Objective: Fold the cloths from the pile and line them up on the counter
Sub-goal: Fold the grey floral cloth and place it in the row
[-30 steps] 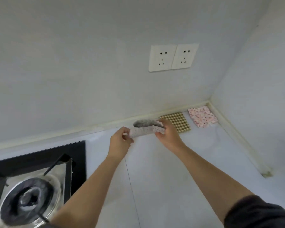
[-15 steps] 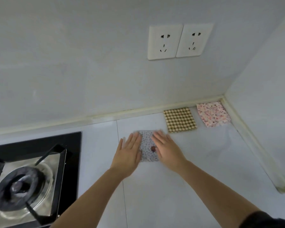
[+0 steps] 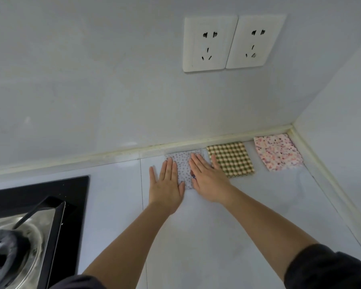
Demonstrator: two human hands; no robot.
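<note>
Home kitchen: gas hob [image 3: 35,226], counter [image 3: 217,236], wall sockets [image 3: 233,42].

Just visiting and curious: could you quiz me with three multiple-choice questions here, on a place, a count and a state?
1. The pink floral cloth lies: A in the corner, B on the stove, C under a hand.
2. Folded cloths on the counter: A two, B three, C five.
3. The left hand and right hand on the dotted cloth are: A flat, B fists, C pinching.
1A, beside the side wall; 2B, dotted, pink and the checked cloth in a row; 3A, fingers straight.
</note>
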